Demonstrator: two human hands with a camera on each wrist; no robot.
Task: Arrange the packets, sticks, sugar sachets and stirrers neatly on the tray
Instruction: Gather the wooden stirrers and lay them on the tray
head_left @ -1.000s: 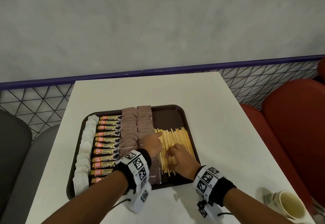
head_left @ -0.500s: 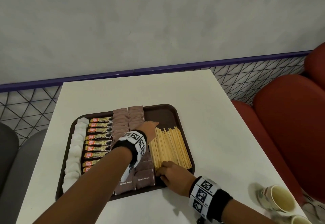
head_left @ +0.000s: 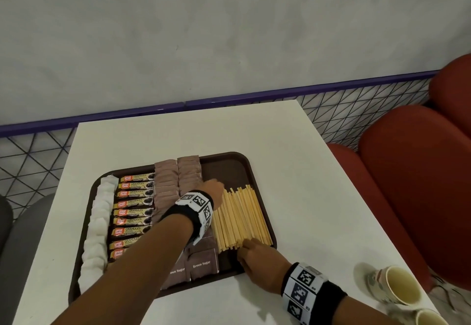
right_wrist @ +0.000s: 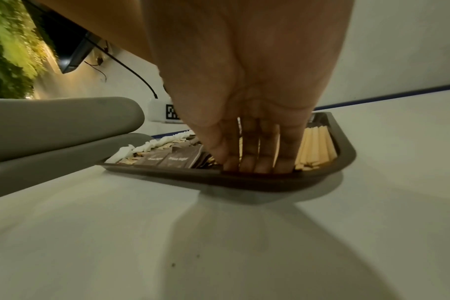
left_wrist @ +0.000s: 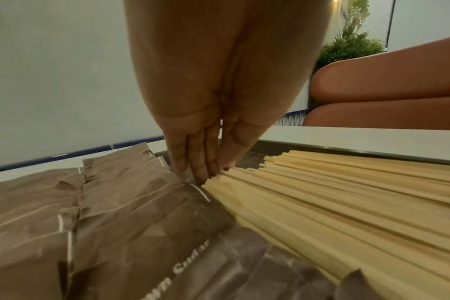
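A dark brown tray (head_left: 251,171) on the white table holds four groups in columns: white sugar sachets (head_left: 98,225) at the left, orange-and-black granules sticks (head_left: 133,203), brown sugar packets (head_left: 188,171), and pale wooden stirrers (head_left: 242,216) at the right. My left hand (head_left: 215,187) reaches across the packets, straight fingers (left_wrist: 200,162) touching the far left corner of the stirrers (left_wrist: 347,192). My right hand (head_left: 257,256) has straight fingers (right_wrist: 257,154) pressed against the stirrers' near ends (right_wrist: 314,148) inside the tray's front rim (right_wrist: 270,178).
Two paper cups (head_left: 397,286) stand near the table's front right corner. Red chairs (head_left: 413,171) flank the right side and grey chairs (head_left: 23,220) the left. A wire mesh rail (head_left: 356,110) and wall run behind the table.
My left hand moved from the stirrers' near half to their far left corner. My right hand slid from on top of the stirrers down to their near ends. The stirrers lie closer together.
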